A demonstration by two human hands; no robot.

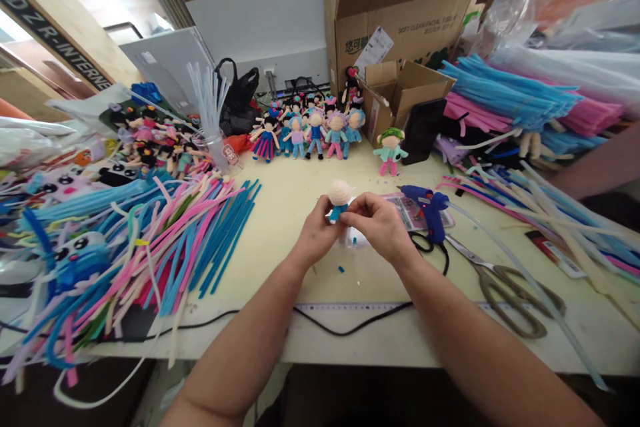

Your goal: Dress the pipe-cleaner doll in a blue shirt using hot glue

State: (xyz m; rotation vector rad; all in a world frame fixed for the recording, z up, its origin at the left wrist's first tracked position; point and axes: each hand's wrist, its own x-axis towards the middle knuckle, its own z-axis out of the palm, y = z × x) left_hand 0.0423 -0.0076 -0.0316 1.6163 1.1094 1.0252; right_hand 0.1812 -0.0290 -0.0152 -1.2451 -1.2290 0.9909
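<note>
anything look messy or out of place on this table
Mostly the left pile of fuzzy stems: several spill past the table's front edge, and one white strand loops below it. A small blue scrap lies loose, nearer the camera than the held doll.

The fingers of the left hand (320, 230) and right hand (376, 223) cover part of the small figure (340, 191), and the detail between their fingertips is too small to make out. Both forearms run off the near edge. On the far side, the rear dolls (313, 101) are partly hidden by those in front, and the large carton (400, 20) is cut off above. The printed sheet (410, 215) lies partly under the glue gun (434, 213), its print illegible; the ruler's (320, 307) figures are unreadable.
</note>
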